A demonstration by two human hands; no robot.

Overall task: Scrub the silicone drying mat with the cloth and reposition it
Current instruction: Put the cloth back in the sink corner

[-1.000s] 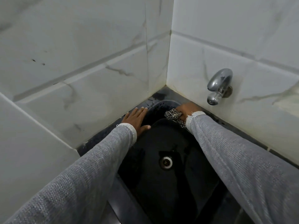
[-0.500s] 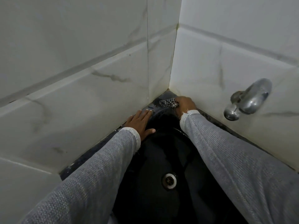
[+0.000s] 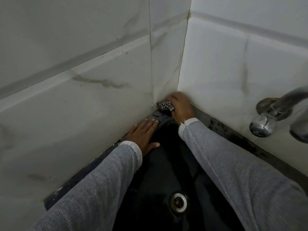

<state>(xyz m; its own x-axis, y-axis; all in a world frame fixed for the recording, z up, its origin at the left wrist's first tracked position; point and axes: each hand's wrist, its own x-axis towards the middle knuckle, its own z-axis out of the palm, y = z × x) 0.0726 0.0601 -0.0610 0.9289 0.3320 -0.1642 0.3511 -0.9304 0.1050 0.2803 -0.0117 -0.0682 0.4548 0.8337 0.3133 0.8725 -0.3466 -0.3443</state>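
- Mostly, the black surfaces merge in the dim light: the silicone drying mat (image 3: 160, 116) cannot be told apart with any certainty from the dark ledge it would lie on; a dark strip shows between the two hands, just beyond the left hand's fingertips and just below the cloth.
- The cloth (image 3: 165, 105), chequered black and white, is bunched into the tiled corner and partly hidden under the right hand (image 3: 180, 108), whose curled fingers grasp it and press it against the foot of the wall.
- The left hand (image 3: 144, 134) lies flat, fingers straight and released, palm down on the dark rim beside the left wall; its thumb points toward the basin.
- Both wrists run into grey knitted sleeves (image 3: 233, 164) that cover much of the basin and are cut off by the lower edge of the view.
- The black sink (image 3: 166, 164) sits below and between the hands; inside it only a metal drain ring (image 3: 179, 201) is clear, and whether water stands in it cannot be told.
- A chrome tap (image 3: 273, 117) juts from the wall to the right of the right hand, its spout cut off by the frame edge.
- No writing or brand mark is legible anywhere.
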